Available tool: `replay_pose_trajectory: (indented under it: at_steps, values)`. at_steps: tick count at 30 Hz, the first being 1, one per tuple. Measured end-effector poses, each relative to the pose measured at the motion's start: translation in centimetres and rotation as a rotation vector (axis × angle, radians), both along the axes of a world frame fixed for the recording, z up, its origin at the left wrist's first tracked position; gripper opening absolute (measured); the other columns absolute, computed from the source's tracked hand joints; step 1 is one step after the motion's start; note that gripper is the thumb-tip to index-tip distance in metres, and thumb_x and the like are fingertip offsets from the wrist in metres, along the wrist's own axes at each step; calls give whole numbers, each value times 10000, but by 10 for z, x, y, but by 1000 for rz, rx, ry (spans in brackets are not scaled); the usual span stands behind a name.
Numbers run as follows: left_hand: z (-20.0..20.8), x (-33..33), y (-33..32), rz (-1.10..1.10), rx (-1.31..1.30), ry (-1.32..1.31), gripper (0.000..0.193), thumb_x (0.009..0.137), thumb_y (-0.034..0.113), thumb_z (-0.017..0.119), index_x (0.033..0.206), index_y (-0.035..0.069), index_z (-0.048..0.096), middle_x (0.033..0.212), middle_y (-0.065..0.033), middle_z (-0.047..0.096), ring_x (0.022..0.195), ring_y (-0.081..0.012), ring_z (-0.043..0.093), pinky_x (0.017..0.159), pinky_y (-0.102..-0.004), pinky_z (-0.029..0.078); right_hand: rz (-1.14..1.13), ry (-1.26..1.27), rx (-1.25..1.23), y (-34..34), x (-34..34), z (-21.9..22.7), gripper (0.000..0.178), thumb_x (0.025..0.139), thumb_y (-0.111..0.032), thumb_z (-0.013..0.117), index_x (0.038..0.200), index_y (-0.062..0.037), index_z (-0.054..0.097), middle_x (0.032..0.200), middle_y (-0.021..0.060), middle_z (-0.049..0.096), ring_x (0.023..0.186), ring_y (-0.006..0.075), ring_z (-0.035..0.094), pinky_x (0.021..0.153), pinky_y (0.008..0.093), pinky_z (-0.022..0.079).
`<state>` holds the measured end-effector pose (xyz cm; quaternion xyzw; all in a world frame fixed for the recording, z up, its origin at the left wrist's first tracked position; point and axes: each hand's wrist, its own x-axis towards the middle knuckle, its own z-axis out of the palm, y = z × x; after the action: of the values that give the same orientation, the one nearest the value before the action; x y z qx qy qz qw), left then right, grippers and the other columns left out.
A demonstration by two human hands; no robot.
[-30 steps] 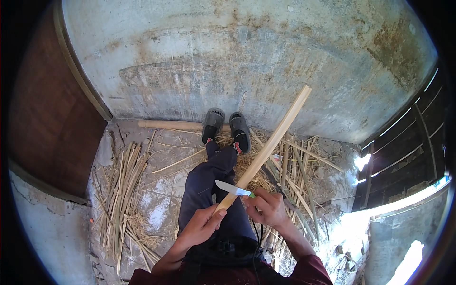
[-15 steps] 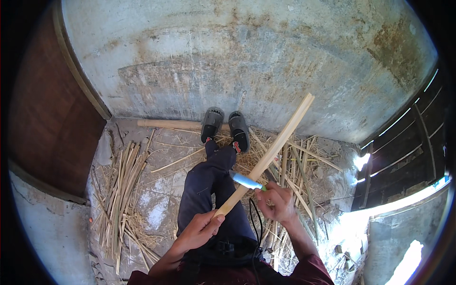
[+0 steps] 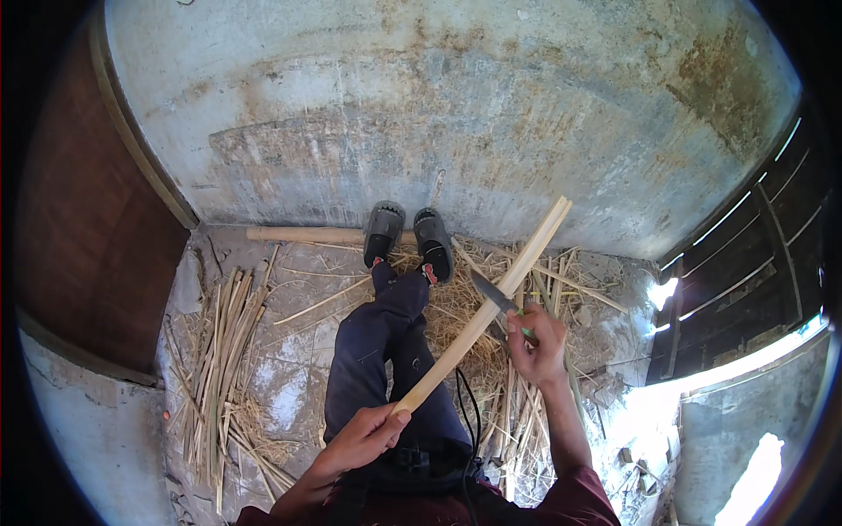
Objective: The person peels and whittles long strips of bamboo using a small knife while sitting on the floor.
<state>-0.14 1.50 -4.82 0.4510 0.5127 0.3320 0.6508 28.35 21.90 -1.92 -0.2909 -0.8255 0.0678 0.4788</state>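
The left hand (image 3: 364, 436) is wrapped around the near end of a pale wooden strip (image 3: 465, 340), which slants above the floor (image 3: 303, 346) toward its far edge by the wall (image 3: 351, 114). The right hand (image 3: 537, 346) grips a green-handled knife (image 3: 493, 291), blade crossing the strip. The strip looks light, stiff and perhaps splintery, best held at its near end, clear of the blade.
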Motion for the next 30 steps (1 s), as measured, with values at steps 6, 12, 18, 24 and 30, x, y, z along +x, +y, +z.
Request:
replay_pose_trajectory:
  at_steps: [6,12,18,24,30]
  values:
    - [7,3,5,7,-37,-77,408,1180,411,519,1043,39,616,717,54,469,636,-37,418,552,-252,370,65,-67,-113,-18,4,-15,150,879,4,750,997,-84,718,732,82,572,545,218,591,459,363,447]
    - [14,0,10,35,-134,-147,423,1183,420,507,989,54,592,717,55,462,626,-41,408,550,-248,352,174,-125,22,-37,-18,7,195,827,5,759,999,-83,732,753,55,570,497,195,547,432,364,432]
    - [15,-1,3,2,-111,-104,451,1186,427,496,928,63,562,695,53,460,609,-47,407,545,-257,344,90,-66,26,-15,-5,6,149,837,29,748,931,-68,686,722,60,579,470,188,516,406,353,373]
    - [9,-3,-6,0,-136,-92,450,1188,425,489,930,64,559,694,50,468,607,-50,409,543,-264,344,45,-15,-10,3,3,11,110,891,33,735,905,-48,662,696,80,588,472,194,519,419,359,373]
    - [0,-6,-16,0,-136,-64,450,1186,434,490,971,50,582,699,47,482,613,-50,423,547,-259,363,-118,-5,-79,33,21,1,73,936,25,719,918,-25,668,727,118,601,554,265,596,522,384,445]
